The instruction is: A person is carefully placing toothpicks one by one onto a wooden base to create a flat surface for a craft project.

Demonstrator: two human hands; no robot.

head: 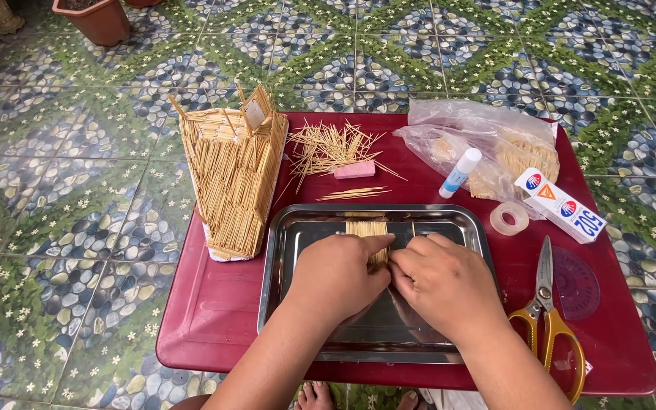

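both hands, left hand and right hand, pinching a toothpick row together in a steel tray, toothpick house left, scissors right, loose toothpicks behind

Flat row of toothpicks, seemingly glued, in steel tray

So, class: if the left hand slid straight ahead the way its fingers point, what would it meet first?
The left hand points up-right, fingertips already on the toothpick panel in the steel tray; that comes first, probably.
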